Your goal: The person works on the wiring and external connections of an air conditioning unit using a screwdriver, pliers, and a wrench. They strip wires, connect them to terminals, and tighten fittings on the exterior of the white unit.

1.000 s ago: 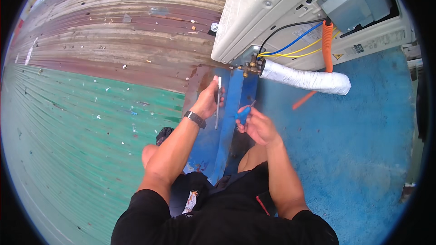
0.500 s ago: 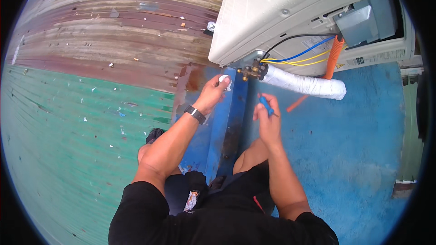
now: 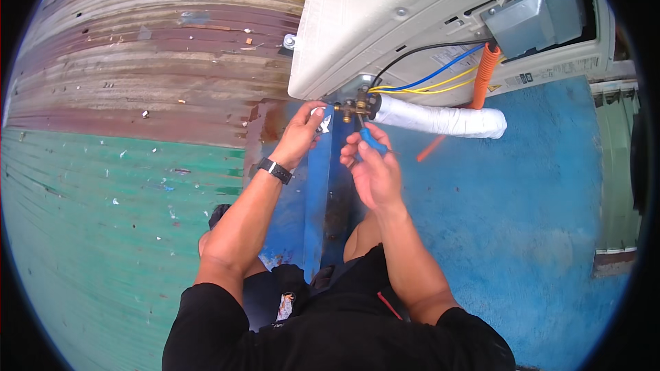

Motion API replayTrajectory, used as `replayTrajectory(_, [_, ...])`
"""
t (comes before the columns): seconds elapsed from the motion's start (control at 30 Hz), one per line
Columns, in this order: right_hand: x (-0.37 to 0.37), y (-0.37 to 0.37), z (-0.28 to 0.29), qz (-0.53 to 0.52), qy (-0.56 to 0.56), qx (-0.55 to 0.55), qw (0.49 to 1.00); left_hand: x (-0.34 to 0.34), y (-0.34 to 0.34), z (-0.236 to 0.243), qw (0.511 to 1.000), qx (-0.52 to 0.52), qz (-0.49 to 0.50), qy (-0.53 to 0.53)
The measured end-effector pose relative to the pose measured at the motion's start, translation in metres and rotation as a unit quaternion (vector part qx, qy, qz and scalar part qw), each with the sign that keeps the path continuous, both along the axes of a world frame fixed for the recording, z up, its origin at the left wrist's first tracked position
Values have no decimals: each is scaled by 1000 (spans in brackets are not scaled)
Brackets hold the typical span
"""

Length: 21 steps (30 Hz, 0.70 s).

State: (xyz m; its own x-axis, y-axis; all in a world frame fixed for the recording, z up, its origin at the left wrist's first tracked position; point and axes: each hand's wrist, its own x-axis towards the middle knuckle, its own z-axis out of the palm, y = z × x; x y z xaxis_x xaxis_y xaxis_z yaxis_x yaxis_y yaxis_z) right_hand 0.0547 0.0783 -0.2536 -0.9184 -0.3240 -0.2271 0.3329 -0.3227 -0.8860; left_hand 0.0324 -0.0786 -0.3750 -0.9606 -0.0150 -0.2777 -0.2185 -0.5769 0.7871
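My right hand (image 3: 378, 178) grips a blue-handled screwdriver (image 3: 372, 141) between thumb and fingers, its thin shaft pointing up toward the brass valves (image 3: 348, 110). Whether the tip touches them I cannot tell. Just left of the valves, my left hand (image 3: 294, 139) is closed on a small white roll of tape (image 3: 326, 123), partly hidden by the fingers. A thick pipe wrapped in white tape (image 3: 440, 119) runs right from the valves. Both belong to a cream air-conditioner outdoor unit (image 3: 385, 20).
Black, blue and yellow wires (image 3: 433, 88) lead to a grey terminal cover (image 3: 522, 24). An orange corrugated conduit (image 3: 486, 72) hangs beside it. Beneath me lies a blue steel beam (image 3: 316, 199), with green corrugated sheeting (image 3: 124, 233) at left and a blue surface (image 3: 509, 233) at right.
My right hand has moved up and left, bringing the screwdriver to the valves. The left hand still holds the white roll close to them. The whole view has shifted slightly.
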Motion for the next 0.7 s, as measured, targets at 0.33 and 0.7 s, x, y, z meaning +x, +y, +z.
replayTrajectory(0.33, [2, 14, -14, 133, 37, 348, 927, -2, 2, 10, 999, -51, -6, 8])
replayTrajectory(0.7, [-6, -3, 6, 168, 42, 309, 935, -5, -3, 17, 995, -88, 2, 48])
